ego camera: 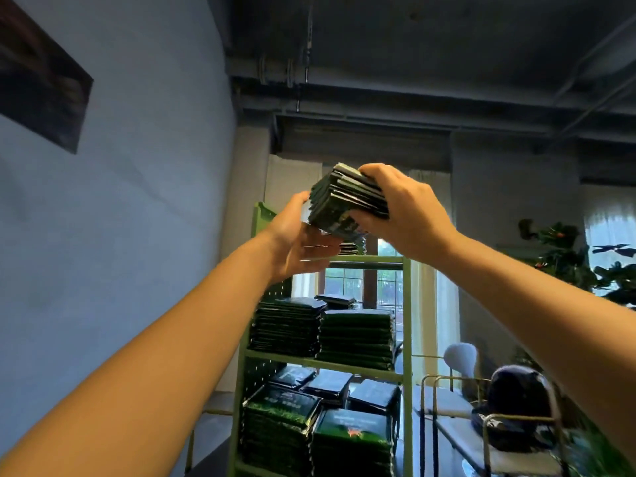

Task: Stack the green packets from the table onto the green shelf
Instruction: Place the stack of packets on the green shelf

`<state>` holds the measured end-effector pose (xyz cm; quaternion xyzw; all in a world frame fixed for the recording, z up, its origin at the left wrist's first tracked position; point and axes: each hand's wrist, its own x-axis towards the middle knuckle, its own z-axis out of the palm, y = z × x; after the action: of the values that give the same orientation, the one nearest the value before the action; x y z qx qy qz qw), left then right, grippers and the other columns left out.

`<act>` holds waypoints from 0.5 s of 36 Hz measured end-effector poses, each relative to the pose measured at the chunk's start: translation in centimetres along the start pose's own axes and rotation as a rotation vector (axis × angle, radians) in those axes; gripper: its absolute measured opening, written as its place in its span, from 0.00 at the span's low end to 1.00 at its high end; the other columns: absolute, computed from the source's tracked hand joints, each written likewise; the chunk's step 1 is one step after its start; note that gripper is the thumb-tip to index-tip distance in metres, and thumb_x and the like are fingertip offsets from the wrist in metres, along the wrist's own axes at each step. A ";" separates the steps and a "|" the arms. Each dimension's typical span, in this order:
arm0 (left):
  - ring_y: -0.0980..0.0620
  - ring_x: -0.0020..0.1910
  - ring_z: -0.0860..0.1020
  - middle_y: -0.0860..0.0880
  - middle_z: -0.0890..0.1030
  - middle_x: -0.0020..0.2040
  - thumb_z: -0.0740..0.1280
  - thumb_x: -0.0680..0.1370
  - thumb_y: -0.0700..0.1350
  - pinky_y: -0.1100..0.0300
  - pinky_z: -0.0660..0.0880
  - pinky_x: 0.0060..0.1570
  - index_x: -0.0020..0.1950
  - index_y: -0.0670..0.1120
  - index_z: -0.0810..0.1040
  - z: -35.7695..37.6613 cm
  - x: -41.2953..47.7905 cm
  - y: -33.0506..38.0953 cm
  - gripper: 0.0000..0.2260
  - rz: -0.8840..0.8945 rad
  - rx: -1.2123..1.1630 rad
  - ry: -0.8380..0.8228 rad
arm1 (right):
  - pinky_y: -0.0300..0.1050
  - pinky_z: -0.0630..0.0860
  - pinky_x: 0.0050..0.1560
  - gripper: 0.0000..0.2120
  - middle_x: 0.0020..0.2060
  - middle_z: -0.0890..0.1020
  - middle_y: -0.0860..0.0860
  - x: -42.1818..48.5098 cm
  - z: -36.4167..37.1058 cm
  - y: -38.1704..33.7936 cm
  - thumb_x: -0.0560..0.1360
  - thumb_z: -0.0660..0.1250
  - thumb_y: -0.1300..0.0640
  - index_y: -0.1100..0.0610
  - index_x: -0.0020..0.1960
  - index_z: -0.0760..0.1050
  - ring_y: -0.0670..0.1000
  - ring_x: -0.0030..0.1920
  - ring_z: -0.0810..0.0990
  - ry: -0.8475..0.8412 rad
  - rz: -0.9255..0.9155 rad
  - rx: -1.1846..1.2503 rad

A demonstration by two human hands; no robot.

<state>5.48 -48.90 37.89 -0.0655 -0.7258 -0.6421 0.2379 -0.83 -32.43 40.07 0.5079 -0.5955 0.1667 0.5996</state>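
Overhead, right hand (406, 208) grips packets (346, 197), left hand (296, 244) flat beneath, above the green shelf (407, 304) beside a blue wall (137, 208).

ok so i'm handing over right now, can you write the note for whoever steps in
Left hand: open, palm against the left side of the bundle of green packets.
Right hand: grips the bundle from the right, fingers curled over its top.
The bundle is held up above the top level of the green shelf, not yet set down.
Done: a thin pile on the top level, tall stacks on the middle level, lower stacks below.
Left: set this bundle on the top level. How many packets remain cannot be told from this view.
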 end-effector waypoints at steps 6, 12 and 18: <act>0.44 0.52 0.78 0.41 0.80 0.53 0.51 0.84 0.54 0.49 0.74 0.54 0.49 0.46 0.74 -0.1 2.8 -0.4 0.17 0.219 0.280 0.212 | 0.42 0.73 0.49 0.23 0.57 0.79 0.58 1.9 1.4 2.7 0.73 0.71 0.58 0.63 0.65 0.70 0.57 0.52 0.79 -0.012 0.088 -0.052; 0.44 0.64 0.72 0.44 0.74 0.67 0.55 0.84 0.52 0.47 0.70 0.65 0.69 0.45 0.70 -1.3 6.5 -2.8 0.17 0.356 0.846 0.280 | 0.52 0.76 0.48 0.22 0.58 0.78 0.57 2.9 2.2 4.7 0.76 0.68 0.54 0.60 0.66 0.68 0.58 0.52 0.78 -0.095 0.104 -0.235; 0.48 0.78 0.55 0.49 0.58 0.79 0.51 0.84 0.57 0.45 0.46 0.76 0.79 0.51 0.56 -1.6 7.8 -5.0 0.25 0.213 1.113 0.196 | 0.51 0.77 0.45 0.20 0.58 0.76 0.54 3.4 3.9 5.3 0.78 0.62 0.48 0.57 0.65 0.65 0.55 0.53 0.77 -0.255 0.077 -0.461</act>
<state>-2.91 -52.93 36.85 0.0567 -0.9183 -0.1389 0.3663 -6.38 -34.71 44.37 0.3518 -0.7076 -0.0159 0.6126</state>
